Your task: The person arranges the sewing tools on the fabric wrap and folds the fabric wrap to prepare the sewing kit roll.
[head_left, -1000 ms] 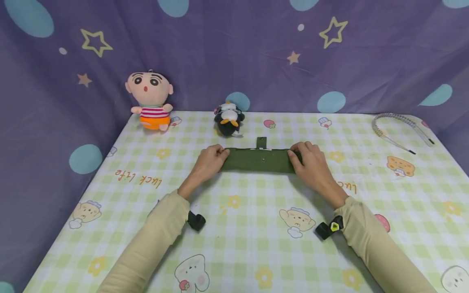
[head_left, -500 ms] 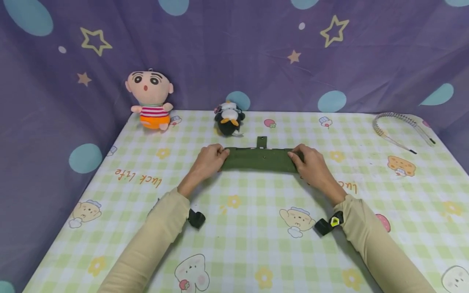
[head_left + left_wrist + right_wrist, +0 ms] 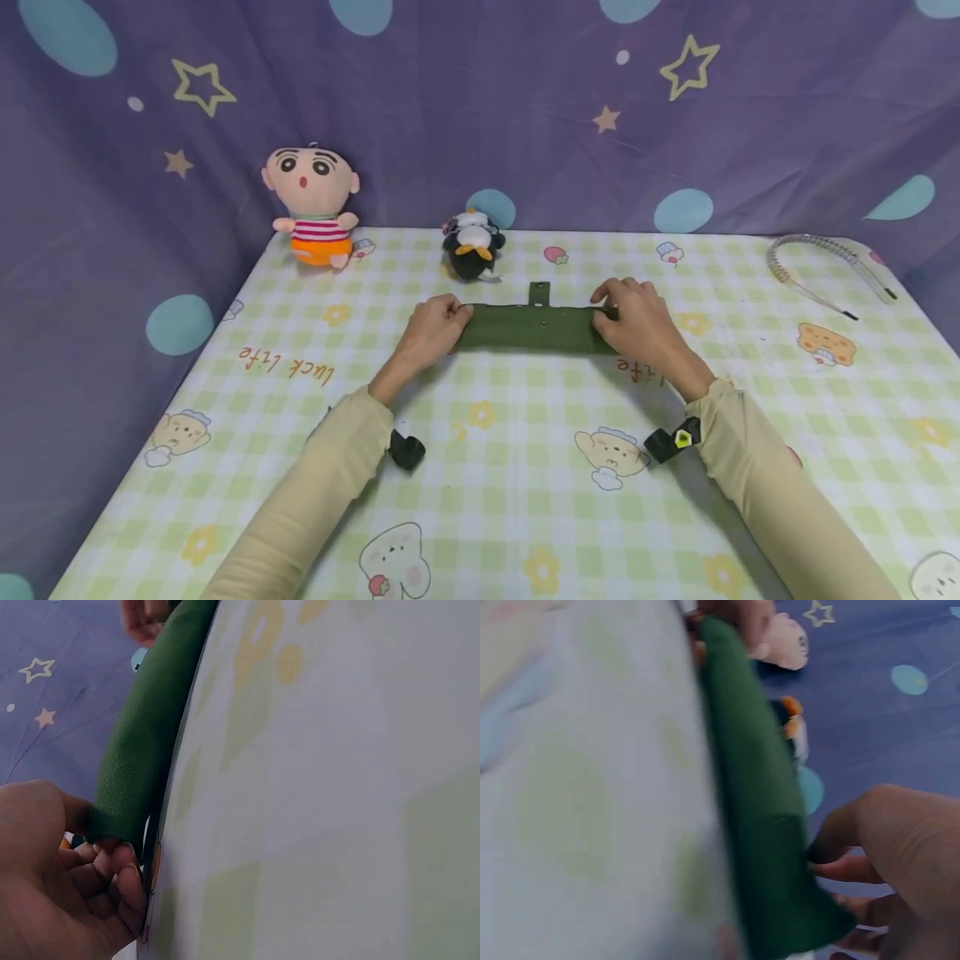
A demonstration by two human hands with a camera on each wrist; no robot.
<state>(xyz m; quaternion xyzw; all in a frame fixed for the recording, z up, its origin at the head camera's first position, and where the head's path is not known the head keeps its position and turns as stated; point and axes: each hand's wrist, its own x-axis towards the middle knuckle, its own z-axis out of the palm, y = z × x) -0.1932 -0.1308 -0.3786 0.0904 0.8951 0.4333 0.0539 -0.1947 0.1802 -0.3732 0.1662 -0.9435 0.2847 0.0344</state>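
A dark green folded fabric piece (image 3: 536, 327) lies lengthwise across the checked tablecloth, a small metal stud on its front. Behind its middle sticks out a short strap tab (image 3: 539, 292) with a snap. My left hand (image 3: 433, 330) pinches the left end between thumb and fingers; the left wrist view shows the fingers curled at the fabric's end (image 3: 124, 802). At the right end, my right hand (image 3: 636, 323) holds a corner, its thumb in front and the index finger raised and bent above. In the right wrist view that end of the fabric (image 3: 787, 900) flares toward the fingers.
A plush doll (image 3: 313, 204) in a striped top sits at the back left. Beside it, farther right, is a penguin plush (image 3: 473, 246). A clear headband (image 3: 817, 250) lies at the back right. A purple curtain (image 3: 525, 108) hangs behind the table.
My right hand has shifted its hold at the right end, with the index finger lifting and bending above the fabric. The left hand stays at the left end.
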